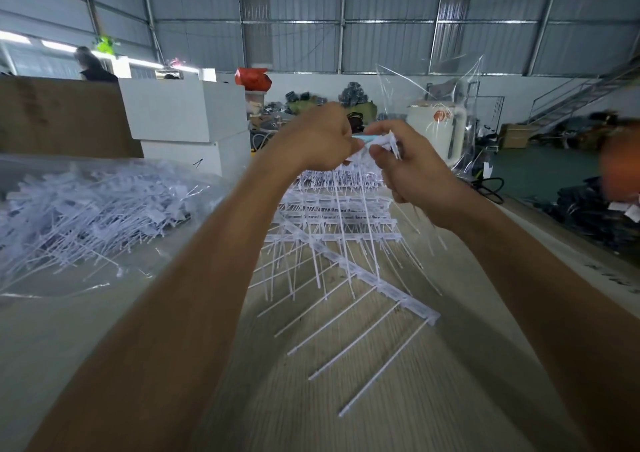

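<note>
bundle of seals (389, 145): held in the air above the far end of the stack of comb strips (332, 216); thin tails hang toward the stack.
left hand (318, 140): fingers curled, pinching the bundle's head end. A small blue piece (363, 137) shows there; cannot tell what it is.
right hand (412, 166): fingers and thumb curled round the bundle, on the stack's right side.
risk, slip: tails fan out below the grip. A slack pinch would likely drop seals onto the stack, mixing them with unbroken strips.
risk, snag: hanging tails could catch in the stack's teeth and drag a strip askew.
clear bag (86, 209): left of the stack, lying low, heaped with loose seals.
second clear bag (450, 84): beyond the stack, to the right, standing up; looks empty, hard to tell.
white boxes (187, 112): beyond the stack, to the left; closed, contents hidden.
</note>
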`<state>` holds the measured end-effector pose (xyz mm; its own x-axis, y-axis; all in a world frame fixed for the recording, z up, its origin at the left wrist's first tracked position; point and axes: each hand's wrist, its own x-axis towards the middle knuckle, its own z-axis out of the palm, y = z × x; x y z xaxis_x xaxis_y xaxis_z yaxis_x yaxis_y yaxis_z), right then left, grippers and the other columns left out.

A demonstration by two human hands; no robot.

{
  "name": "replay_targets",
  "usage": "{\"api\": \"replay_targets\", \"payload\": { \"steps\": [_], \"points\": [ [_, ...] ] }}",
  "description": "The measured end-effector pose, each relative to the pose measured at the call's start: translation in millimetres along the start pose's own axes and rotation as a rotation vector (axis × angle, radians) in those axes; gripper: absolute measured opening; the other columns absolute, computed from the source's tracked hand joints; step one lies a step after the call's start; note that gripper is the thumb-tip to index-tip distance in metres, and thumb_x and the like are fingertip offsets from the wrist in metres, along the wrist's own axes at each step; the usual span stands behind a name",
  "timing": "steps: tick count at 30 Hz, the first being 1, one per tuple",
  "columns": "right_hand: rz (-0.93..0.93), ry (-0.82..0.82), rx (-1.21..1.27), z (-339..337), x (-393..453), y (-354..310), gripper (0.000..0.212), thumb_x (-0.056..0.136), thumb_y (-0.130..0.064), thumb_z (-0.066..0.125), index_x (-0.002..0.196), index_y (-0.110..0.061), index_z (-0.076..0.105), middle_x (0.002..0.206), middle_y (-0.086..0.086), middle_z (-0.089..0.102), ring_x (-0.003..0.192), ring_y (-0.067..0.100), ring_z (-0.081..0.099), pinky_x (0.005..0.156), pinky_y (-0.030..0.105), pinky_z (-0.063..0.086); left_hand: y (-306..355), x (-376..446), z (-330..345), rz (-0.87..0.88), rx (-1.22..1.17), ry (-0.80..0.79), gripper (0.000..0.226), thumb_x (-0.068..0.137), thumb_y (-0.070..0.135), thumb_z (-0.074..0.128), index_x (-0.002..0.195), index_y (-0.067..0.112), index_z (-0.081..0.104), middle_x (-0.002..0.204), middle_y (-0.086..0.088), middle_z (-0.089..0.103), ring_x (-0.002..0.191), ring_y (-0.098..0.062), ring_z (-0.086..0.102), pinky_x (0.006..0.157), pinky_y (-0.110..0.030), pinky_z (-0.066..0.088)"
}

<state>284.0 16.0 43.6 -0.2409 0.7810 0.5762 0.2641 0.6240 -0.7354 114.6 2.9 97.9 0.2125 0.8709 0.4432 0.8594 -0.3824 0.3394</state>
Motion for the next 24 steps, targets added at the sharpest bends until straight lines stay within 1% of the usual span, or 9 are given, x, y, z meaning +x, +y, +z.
{"api": "replay_targets", "payload": {
  "steps": [4, 7, 10, 13, 15, 18, 20, 22, 24],
  "points": [
    [-0.022, 0.036, 0.030, -1.9, -1.4, -2.6, 0.047, 0.093, -0.003, 0.063, 0.133, -0.024, 0.049, 0.086, -0.004, 0.052, 0.044, -0.003, 0.044, 0.042, 0.015, 0.035, 0.2, 0.5, -0.5, -0.009, -0.005, -0.009, 0.038, 0.100, 0.034, 0.060, 0.078, 0.005, 0.072, 0.076, -0.017, 0.070, 0.062, -0.026, 0.061, 0.061, -0.031, 0.046],
    [-0.066, 0.156, 0.012, -4.6, -2.2, -5.1, 0.058, 0.086, 0.008, 0.062, 0.133, -0.024, 0.053, 0.089, -0.001, 0.055, 0.044, -0.002, 0.040, 0.042, 0.016, 0.036, 0.2, 1.7, 0.1, -0.020, -0.001, -0.004, 0.038, 0.100, 0.035, 0.060, 0.069, 0.014, 0.067, 0.065, -0.005, 0.066, 0.060, -0.020, 0.060, 0.056, -0.027, 0.042],
    [-0.070, 0.275, 0.023, -5.9, -1.1, -3.6, 0.046, 0.090, 0.003, 0.062, 0.128, -0.023, 0.060, 0.077, -0.009, 0.053, 0.044, -0.002, 0.039, 0.042, 0.015, 0.033, 0.0, 1.7, 1.3, -0.026, -0.014, -0.001, 0.037, 0.100, 0.036, 0.060, 0.071, 0.013, 0.068, 0.068, -0.008, 0.067, 0.063, -0.021, 0.062, 0.056, -0.026, 0.041],
    [0.021, 0.366, 0.171, -4.8, -0.3, -1.3, 0.020, 0.102, -0.018, 0.057, 0.120, -0.017, 0.064, 0.063, -0.003, 0.043, 0.041, 0.003, 0.031, 0.043, 0.020, 0.026, -0.4, 1.5, 2.1, -0.028, -0.030, 0.001, 0.039, 0.100, 0.036, 0.060, 0.075, 0.007, 0.071, 0.077, -0.015, 0.071, 0.074, -0.027, 0.068, 0.058, -0.025, 0.041],
    [0.037, 0.343, 0.298, -5.0, -2.5, -2.0, 0.020, 0.105, -0.029, 0.053, 0.116, -0.014, 0.062, 0.055, 0.000, 0.034, 0.041, 0.010, 0.026, 0.044, 0.022, 0.023, -0.8, 1.7, 2.6, -0.035, -0.038, 0.000, 0.040, 0.100, 0.036, 0.060, 0.075, 0.007, 0.071, 0.078, -0.015, 0.072, 0.080, -0.028, 0.070, 0.061, -0.024, 0.043],
    [0.006, 0.215, 0.356, -7.4, -3.6, -3.3, 0.022, 0.104, -0.039, 0.052, 0.115, -0.020, 0.058, 0.053, -0.002, 0.035, 0.045, 0.014, 0.028, 0.043, 0.022, 0.026, -0.6, 1.1, 3.1, -0.038, -0.041, -0.005, 0.039, 0.100, 0.036, 0.060, 0.080, 0.004, 0.073, 0.076, -0.013, 0.072, 0.080, -0.028, 0.071, 0.062, -0.025, 0.044],
    [-0.025, 0.167, 0.296, -6.3, -3.2, -2.4, 0.024, 0.102, -0.036, 0.057, 0.120, -0.020, 0.058, 0.057, -0.008, 0.042, 0.046, 0.009, 0.033, 0.044, 0.022, 0.027, 0.6, 0.3, 3.2, -0.028, -0.037, -0.010, 0.039, 0.100, 0.036, 0.060, 0.085, 0.003, 0.073, 0.076, -0.013, 0.072, 0.078, -0.028, 0.070, 0.064, -0.026, 0.046],
    [-0.059, 0.214, 0.186, -2.9, -2.5, -0.8, 0.024, 0.098, -0.024, 0.066, 0.121, -0.020, 0.062, 0.067, -0.012, 0.050, 0.049, -0.001, 0.042, 0.045, 0.015, 0.035, 2.0, -1.1, 1.8, -0.020, -0.044, -0.015, 0.036, 0.100, 0.035, 0.059, 0.086, 0.005, 0.073, 0.077, -0.012, 0.072, 0.074, -0.025, 0.069, 0.065, -0.028, 0.047],
    [-0.046, 0.273, 0.121, -1.1, -2.0, 0.9, 0.023, 0.093, -0.015, 0.071, 0.115, -0.020, 0.068, 0.070, -0.006, 0.052, 0.054, 0.003, 0.044, 0.049, 0.014, 0.037, 3.8, -2.6, -0.4, -0.007, -0.078, -0.026, 0.031, 0.102, 0.031, 0.057, 0.086, 0.009, 0.071, 0.076, -0.008, 0.070, 0.063, -0.015, 0.064, 0.058, -0.027, 0.046]
  ]
}}
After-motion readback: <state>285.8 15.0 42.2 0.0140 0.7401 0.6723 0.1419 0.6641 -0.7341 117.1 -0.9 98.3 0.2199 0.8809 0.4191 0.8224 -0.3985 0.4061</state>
